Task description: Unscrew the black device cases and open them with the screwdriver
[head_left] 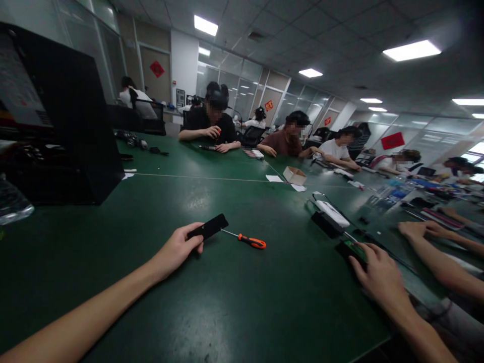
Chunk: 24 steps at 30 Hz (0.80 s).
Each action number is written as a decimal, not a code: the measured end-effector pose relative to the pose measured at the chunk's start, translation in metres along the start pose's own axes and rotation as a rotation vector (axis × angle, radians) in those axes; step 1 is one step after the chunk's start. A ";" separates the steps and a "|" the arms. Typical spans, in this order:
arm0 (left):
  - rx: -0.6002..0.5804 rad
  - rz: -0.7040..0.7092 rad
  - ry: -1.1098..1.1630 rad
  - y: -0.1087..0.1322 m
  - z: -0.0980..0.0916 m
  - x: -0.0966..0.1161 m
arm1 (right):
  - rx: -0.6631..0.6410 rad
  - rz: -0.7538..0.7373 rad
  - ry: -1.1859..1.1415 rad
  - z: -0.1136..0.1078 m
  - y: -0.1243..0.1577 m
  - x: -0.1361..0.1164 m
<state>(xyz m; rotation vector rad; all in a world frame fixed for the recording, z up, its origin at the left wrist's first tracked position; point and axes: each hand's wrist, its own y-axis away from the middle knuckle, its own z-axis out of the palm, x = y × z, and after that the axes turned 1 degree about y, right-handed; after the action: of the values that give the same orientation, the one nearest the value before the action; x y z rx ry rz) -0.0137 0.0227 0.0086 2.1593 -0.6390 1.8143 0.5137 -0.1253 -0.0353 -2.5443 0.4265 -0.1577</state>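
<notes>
My left hand (177, 250) reaches out over the green table (234, 302) and pinches one end of a flat black panel (208, 227), lifting it slightly off the surface. Just right of the panel lies a small screwdriver with an orange handle (251, 241), its thin shaft pointing toward the panel. My right hand (377, 275) rests at the table's right edge, fingers curled over a black device with a green board (350, 248) showing. Another dark device with a white part (329, 216) lies just beyond it.
A large black case (62, 116) stands at the left with a clear plastic bottle (11, 201) beside it. A small cardboard box (294, 175) and paper scraps sit mid-table. Several people work along the far and right sides; a neighbour's arms (434, 242) lie close to my right hand.
</notes>
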 end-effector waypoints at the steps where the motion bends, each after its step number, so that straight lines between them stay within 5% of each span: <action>1: -0.005 0.012 -0.020 0.001 0.001 0.000 | 0.060 -0.012 -0.025 -0.004 -0.002 -0.016; 5: -0.100 0.146 -0.179 0.013 0.010 -0.001 | 0.055 -0.050 -0.549 -0.032 -0.009 -0.114; 8: -0.248 0.350 -0.307 0.022 0.016 -0.007 | -0.300 -0.119 -1.026 -0.060 -0.010 -0.201; 11: -0.220 0.548 -0.306 0.027 0.019 -0.015 | -0.640 -0.399 -1.149 -0.080 -0.007 -0.271; 14: -0.127 0.644 -0.317 0.027 0.020 -0.018 | -0.728 -0.624 -1.081 -0.085 0.000 -0.309; 17: -0.136 0.675 -0.360 0.025 0.020 -0.015 | -0.681 -0.683 -1.009 -0.083 0.008 -0.309; 19: -0.161 0.641 -0.372 0.024 0.020 -0.012 | -0.629 -0.676 -0.928 -0.081 0.010 -0.286; 24: -0.093 0.501 -0.373 0.021 0.019 -0.007 | -0.244 -0.311 -0.599 -0.068 -0.010 -0.151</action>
<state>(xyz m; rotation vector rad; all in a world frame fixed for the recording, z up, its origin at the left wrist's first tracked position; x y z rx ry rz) -0.0077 -0.0031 -0.0040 2.4478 -1.4272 1.5378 0.3609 -0.1012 0.0237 -2.7107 -0.1949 0.5642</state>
